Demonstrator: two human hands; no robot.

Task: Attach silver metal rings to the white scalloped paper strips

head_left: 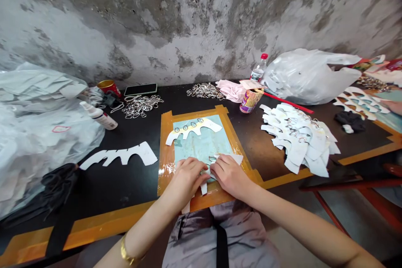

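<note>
Both hands are over a light blue sheet [193, 148] taped to the black table. My left hand [191, 173] and my right hand [228, 175] come together with bent fingers on a white cut-out strip [236, 158]. Its ends stick out past the hands, and its middle is hidden under the fingers. A metal ring [212, 158] shows by my right fingertips. Just beyond the hands lies a second white strip [208, 124], curved and toothed, with several metal rings along its yellowish edge.
To the left lie a bare white strip [125, 154], a white bottle [99, 116] and a ring pile [142, 106]. Stacked strips [298, 134] are on the right, near a patterned cup [250, 101]. Plastic bags [309, 75] flank the table. A person's hand [394, 106] shows far right.
</note>
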